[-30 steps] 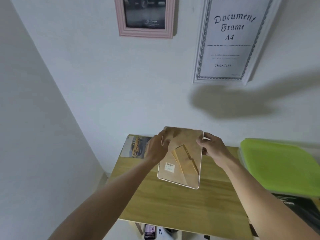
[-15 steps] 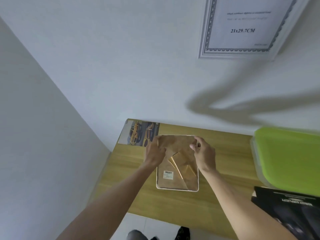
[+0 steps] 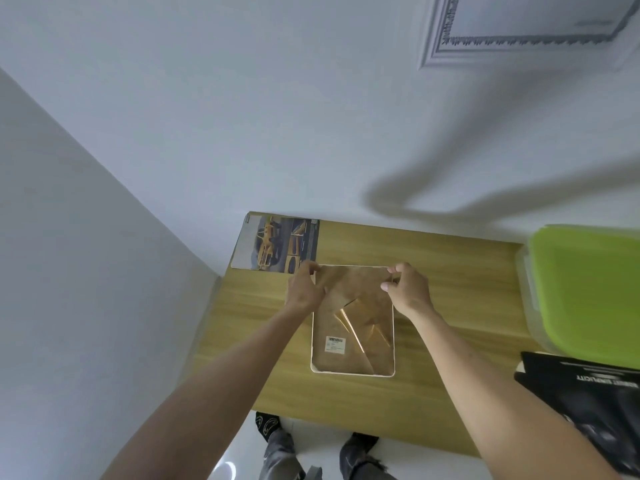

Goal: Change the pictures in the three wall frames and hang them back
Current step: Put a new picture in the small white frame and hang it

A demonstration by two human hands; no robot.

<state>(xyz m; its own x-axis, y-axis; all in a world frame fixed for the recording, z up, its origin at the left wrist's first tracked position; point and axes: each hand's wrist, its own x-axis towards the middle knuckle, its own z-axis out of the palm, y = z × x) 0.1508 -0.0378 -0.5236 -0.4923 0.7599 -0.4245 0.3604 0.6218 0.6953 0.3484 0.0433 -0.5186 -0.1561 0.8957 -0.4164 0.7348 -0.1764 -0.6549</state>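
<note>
Setting: home room, prob. bedroom/study corner. Evidence: plain white walls [image 3: 242, 116]; small wood-look table [image 3: 450, 289] pushed into corner; framed doc. [image 3: 519, 29] hung above; green-lidded plastic storage box [image 3: 588, 289]; car photo print [image 3: 277, 244]; glossy white tile floor [image 3: 311, 434].

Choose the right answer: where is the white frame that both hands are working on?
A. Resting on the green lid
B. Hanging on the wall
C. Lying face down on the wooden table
C: the white frame lies flat on the wooden table, brown backing upward.
</note>
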